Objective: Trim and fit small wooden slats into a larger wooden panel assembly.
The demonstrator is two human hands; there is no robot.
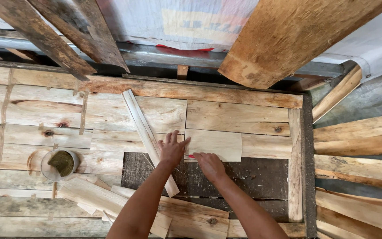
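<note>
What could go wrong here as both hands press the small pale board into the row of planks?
1. The left hand rests by the loose narrow slat lying diagonally; it might get nudged out of place.
2. The right hand holds the small pale board at its lower edge, above the dark gap; fingers may get pinched or catch splinters on the rough wood.
3. The round container sits near loose offcuts and might tip.

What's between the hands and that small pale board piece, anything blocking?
Nothing visible. The left hand rests at the left edge of the small pale board, the right hand at its lower edge. The long slat lies left of both.
</note>
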